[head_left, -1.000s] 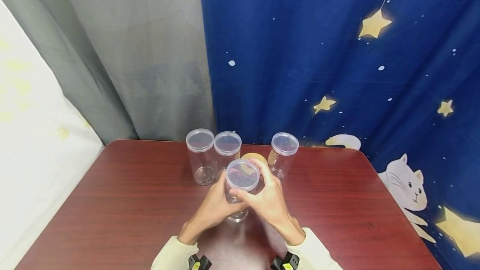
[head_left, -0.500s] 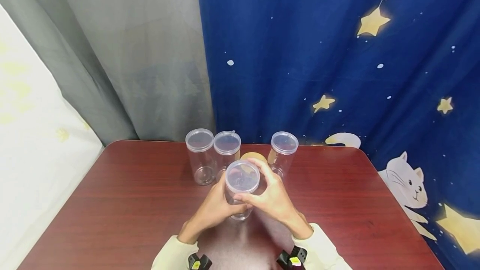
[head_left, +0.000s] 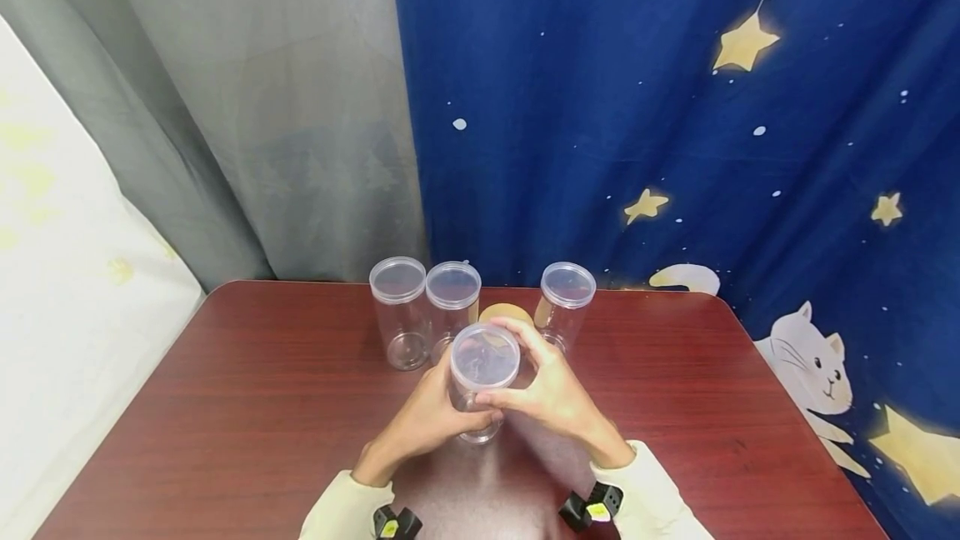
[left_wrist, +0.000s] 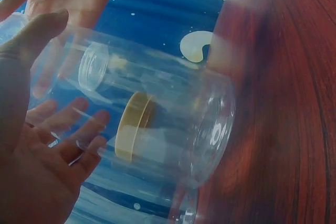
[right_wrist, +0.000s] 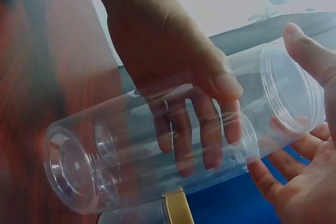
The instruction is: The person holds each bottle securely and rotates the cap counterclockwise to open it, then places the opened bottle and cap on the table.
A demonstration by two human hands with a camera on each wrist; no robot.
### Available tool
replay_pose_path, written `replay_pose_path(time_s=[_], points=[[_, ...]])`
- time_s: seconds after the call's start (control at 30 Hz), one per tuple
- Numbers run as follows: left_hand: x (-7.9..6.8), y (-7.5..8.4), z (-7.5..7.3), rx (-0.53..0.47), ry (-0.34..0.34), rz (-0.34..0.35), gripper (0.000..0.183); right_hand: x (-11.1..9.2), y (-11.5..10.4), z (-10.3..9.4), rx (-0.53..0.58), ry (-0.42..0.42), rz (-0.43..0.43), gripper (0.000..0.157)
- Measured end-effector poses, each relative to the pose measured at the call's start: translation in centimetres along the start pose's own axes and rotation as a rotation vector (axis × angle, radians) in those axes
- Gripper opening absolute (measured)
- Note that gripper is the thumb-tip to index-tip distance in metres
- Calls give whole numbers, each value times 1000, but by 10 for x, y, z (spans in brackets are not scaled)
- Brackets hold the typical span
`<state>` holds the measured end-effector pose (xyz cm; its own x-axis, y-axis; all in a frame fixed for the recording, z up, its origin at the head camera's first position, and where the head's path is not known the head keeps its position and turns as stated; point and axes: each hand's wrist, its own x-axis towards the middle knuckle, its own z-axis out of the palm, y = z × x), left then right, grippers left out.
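In front of me both hands hold a clear plastic jar [left_wrist: 210, 129] with a translucent screw lid [head_left: 485, 355]. My left hand [head_left: 422, 422] grips the body below the lid; its fingers show through the clear wall in the right wrist view. My right hand [head_left: 553, 397] holds the lid's rim, thumb at the near side and fingers at the far side. The jar's base is close over the table in the head view.
Behind stand two clear lidded jars on the left, one [head_left: 398, 307] and another [head_left: 453, 298], and a third [head_left: 567, 298] on the right. Between them is a jar with a gold lid [head_left: 505, 312]. The red-brown table [head_left: 285, 390] ends at grey and blue curtains [head_left: 525, 107].
My right hand has turned around the lid, its thumb shifting right along the near rim and its wrist swinging right. The left hand keeps its grip on the body, almost still.
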<state>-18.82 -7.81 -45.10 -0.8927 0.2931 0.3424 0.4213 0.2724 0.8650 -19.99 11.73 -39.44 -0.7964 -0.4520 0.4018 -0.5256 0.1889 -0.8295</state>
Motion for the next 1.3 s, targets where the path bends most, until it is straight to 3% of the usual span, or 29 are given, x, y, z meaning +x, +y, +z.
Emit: replay_pose_path(time_s=[0.2, 0.53, 0.67, 0.83, 1.0, 1.3], points=[[-1, 2, 2, 37, 69, -33, 89, 0, 0, 3, 37, 2, -64, 97], [-1, 5, 11, 106, 169, -53, 87, -7, -10, 25, -126, 211, -23, 111], [-1, 5, 17, 163, 204, -26, 85, -4, -10, 32, -160, 273, -12, 106], [-2, 5, 19, 155, 215, -5, 84, 1, -10, 36, -146, 317, -22, 93], [-3, 5, 18, 116, 202, -30, 84, 2, -10, 37, -123, 330, -31, 89], [-2, 4, 16, 105, 195, -3, 88, 4, -7, 29, -98, 241, -68, 81]])
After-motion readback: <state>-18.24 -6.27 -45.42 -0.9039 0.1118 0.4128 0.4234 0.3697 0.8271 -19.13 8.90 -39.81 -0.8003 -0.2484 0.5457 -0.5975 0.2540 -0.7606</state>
